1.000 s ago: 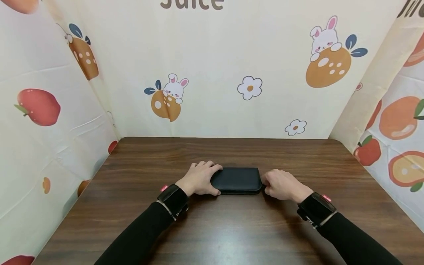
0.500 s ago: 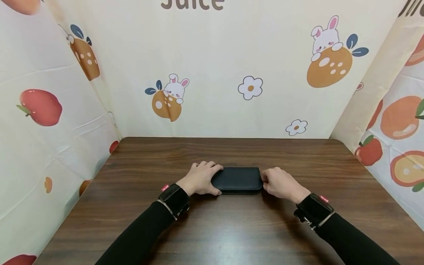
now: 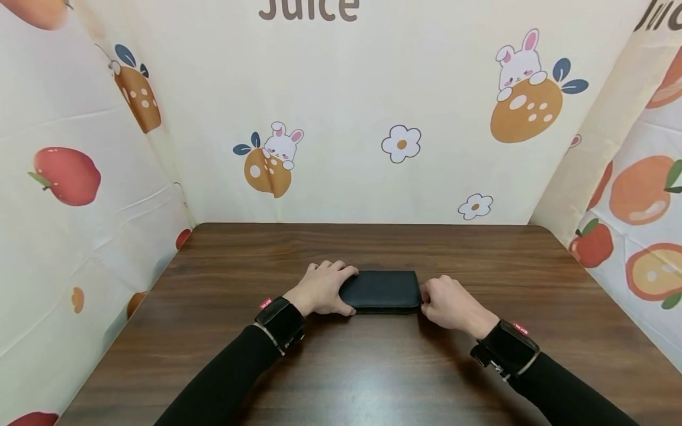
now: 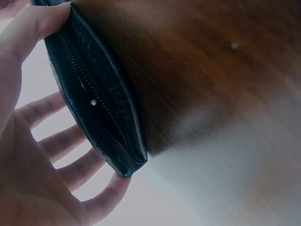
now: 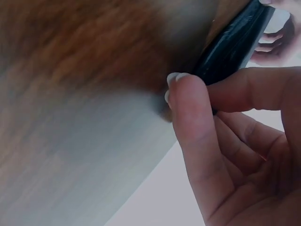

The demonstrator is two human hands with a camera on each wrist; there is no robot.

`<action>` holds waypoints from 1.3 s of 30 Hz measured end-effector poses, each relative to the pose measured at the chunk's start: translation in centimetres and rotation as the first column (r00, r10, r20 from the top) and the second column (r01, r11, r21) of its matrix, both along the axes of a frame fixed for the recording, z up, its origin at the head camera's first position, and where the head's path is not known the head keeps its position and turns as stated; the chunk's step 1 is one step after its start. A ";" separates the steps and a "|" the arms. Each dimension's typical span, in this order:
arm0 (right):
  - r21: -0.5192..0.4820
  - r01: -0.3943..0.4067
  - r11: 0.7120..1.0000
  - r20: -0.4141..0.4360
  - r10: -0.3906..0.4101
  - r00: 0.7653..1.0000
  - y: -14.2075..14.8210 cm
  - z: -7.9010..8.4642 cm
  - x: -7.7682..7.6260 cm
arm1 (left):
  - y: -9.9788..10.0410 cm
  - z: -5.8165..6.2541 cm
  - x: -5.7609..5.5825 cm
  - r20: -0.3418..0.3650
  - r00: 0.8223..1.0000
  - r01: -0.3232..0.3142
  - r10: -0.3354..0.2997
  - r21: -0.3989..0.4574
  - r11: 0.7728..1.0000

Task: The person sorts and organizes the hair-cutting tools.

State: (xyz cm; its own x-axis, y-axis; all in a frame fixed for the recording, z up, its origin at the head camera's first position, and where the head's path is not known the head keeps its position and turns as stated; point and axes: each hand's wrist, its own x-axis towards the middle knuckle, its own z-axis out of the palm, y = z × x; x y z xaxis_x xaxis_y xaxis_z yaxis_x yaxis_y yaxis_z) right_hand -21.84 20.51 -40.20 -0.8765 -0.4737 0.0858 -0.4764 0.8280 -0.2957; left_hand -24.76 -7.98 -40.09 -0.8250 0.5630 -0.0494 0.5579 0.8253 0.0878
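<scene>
A black zip wallet lies flat on the wooden table. My left hand grips its left end, thumb along the near edge and fingers spread over the far side. In the left wrist view the wallet's edge shows parted zipper teeth with a dark gap between them. At the wallet's right end, my right hand pinches with thumb and index finger, the other fingers curled. The right wrist view shows the thumb against the index finger; the small part between them is hidden.
The brown wooden table extends around both hands. Behind it hangs a pale curtain printed with rabbits, fruit and flowers. More printed cloth closes off the left and right sides.
My right hand shifted slightly away and inward, then came a little nearer again, staying by the wallet's right end. My left hand and the wallet hold their place.
</scene>
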 end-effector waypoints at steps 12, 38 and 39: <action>-0.037 -0.034 0.999 -0.026 0.033 0.999 -0.5 -0.2 0.9 | 0.0 -0.1 -0.2 -0.006 1.000 0.007 -0.007 -0.011 1.000; -0.182 0.006 0.983 0.075 0.008 0.997 -1.4 -0.6 2.3 | 0.2 -0.2 -0.4 0.006 1.000 0.006 -0.006 0.006 1.000; -0.181 0.011 0.983 0.067 0.001 0.998 -1.5 -0.7 2.3 | 0.2 -0.2 -0.4 0.003 1.000 0.007 -0.007 0.007 1.000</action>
